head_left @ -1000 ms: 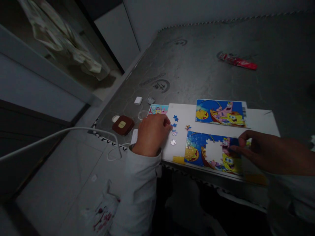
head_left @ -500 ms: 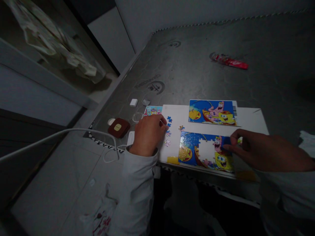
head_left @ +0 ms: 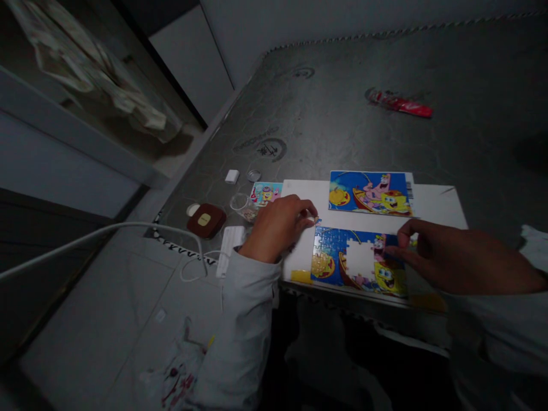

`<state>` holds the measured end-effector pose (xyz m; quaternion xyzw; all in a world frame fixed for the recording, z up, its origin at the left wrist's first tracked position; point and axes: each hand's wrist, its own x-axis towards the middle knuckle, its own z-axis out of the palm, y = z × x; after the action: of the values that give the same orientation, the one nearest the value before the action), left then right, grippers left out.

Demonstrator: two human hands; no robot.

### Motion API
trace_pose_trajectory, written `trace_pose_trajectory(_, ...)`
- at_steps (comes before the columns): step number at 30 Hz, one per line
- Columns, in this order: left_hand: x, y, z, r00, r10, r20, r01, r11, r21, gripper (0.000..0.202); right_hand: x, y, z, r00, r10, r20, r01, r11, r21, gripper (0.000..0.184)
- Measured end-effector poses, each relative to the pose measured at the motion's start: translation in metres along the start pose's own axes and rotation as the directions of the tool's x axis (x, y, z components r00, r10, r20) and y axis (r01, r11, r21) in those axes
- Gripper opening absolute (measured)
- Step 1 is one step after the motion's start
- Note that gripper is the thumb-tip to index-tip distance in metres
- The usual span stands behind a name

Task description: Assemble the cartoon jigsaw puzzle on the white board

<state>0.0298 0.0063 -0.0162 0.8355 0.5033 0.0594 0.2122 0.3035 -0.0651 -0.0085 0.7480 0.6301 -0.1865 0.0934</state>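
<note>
Puzzle (head_left: 327,248) lies lower right. Your nearly closed left hand (head_left: 277,227) touches a piece (head_left: 317,220); your right hand (head_left: 456,257) is slightly parted. Grips unclear.

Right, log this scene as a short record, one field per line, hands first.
Left hand: fingertips at a loose puzzle piece, grip unclear
Right hand: fingertips at the right part of the puzzle; whether they hold a piece is unclear
Puzzle state: gap in the middle, on a white board
Beyond puzzle: picture card, matching design
Left of board: brown case
Far on table: red item
</note>
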Motion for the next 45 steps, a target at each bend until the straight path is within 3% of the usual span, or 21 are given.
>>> trace_pose_trajectory(6, -0.002, -0.001, -0.003, 1.000, -0.010, -0.020, 0.011, 1.000, 0.017, 0.021, 0.005, 0.007, 0.002, 0.998, -0.022, 0.056, 0.022, 1.000, 0.009, 0.043)
trace_pose_trajectory(9, -0.012, 0.002, -0.013, 0.995, -0.094, -0.038, 0.096, 0.994, 0.055, 0.025, 0.006, 0.008, 0.003, 0.999, -0.019, 0.040, 0.019, 1.000, 0.002, 0.044)
trace_pose_trajectory(15, -0.039, 0.009, -0.029, 0.932, -0.345, 0.112, 0.330, 0.934, 0.136, 0.014, 0.006, 0.004, -0.001, 0.995, 0.015, 0.095, -0.014, 1.000, -0.006, 0.045)
trace_pose_trajectory(21, -0.039, 0.015, -0.026, 0.906, -0.386, 0.177, 0.352, 0.916, 0.195, 0.016, -0.001, -0.007, -0.001, 0.998, 0.063, 0.025, -0.062, 0.997, -0.046, 0.038)
trace_pose_trajectory(27, -0.036, 0.012, -0.022, 0.919, -0.351, 0.178, 0.319, 0.929, 0.187, 0.011, 0.005, 0.005, 0.003, 0.999, -0.015, 0.047, 0.015, 1.000, -0.012, 0.043)
trace_pose_trajectory(31, -0.036, 0.013, -0.022, 0.942, -0.292, 0.167, 0.266, 0.950, 0.164, 0.011, 0.005, 0.005, 0.003, 0.998, 0.011, 0.054, -0.010, 1.000, -0.021, 0.043)
trace_pose_trajectory(34, -0.031, 0.015, -0.021, 0.968, -0.229, 0.104, 0.218, 0.970, 0.104, 0.012, 0.004, 0.005, 0.002, 1.000, 0.014, 0.015, -0.013, 0.999, -0.039, 0.037)
trace_pose_trajectory(38, -0.017, 0.016, -0.013, 0.994, -0.103, -0.030, 0.104, 0.992, 0.073, 0.017, 0.009, 0.020, 0.005, 0.999, -0.041, 0.010, 0.041, 0.999, -0.011, 0.045)
trace_pose_trajectory(41, -0.008, 0.014, -0.003, 1.000, 0.002, -0.022, 0.000, 0.998, 0.062, 0.021, 0.012, 0.026, 0.006, 0.999, -0.036, 0.027, 0.036, 0.999, -0.009, 0.046)
trace_pose_trajectory(45, -0.003, 0.011, 0.007, 0.999, -0.030, -0.026, 0.031, 0.998, 0.048, 0.019, 0.006, 0.013, 0.000, 1.000, 0.008, 0.029, -0.007, 0.999, -0.034, 0.036)
